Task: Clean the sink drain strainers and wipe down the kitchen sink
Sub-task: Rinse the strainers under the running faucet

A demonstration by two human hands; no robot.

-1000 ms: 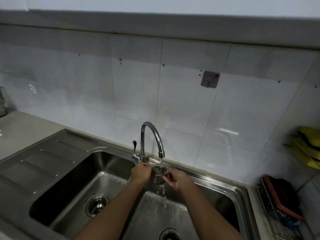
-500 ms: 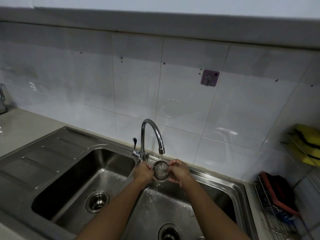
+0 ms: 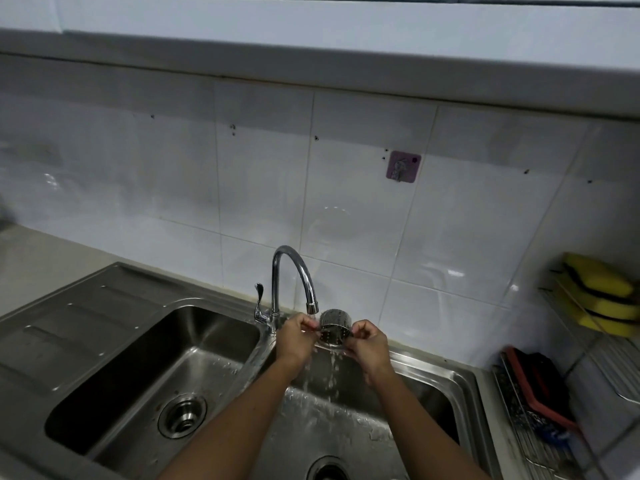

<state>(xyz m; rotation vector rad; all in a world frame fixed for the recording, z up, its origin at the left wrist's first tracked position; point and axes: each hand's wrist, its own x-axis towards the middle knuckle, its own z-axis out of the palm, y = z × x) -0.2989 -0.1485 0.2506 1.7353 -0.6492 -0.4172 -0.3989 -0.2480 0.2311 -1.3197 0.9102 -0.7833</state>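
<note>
A perforated steel drain strainer (image 3: 334,325) is held upside down just right of the spout of the chrome tap (image 3: 294,268). My left hand (image 3: 296,337) pinches its left edge and my right hand (image 3: 369,342) pinches its right edge. Water streams from the strainer into the right basin (image 3: 426,393) of the steel double sink. The right drain hole (image 3: 327,471) sits at the bottom edge. The left basin (image 3: 145,362) has a strainer seated in its drain (image 3: 181,415).
A ribbed drainboard (image 3: 62,327) lies left of the basins. On the right, yellow sponges (image 3: 599,292) rest on a wire rack, with a red-and-black item (image 3: 540,386) on a lower rack. A purple hook (image 3: 402,167) is stuck to the tiled wall.
The strainer has turned from facing me under the stream to upside down, a little right of the spout. Both hands stayed on it.
</note>
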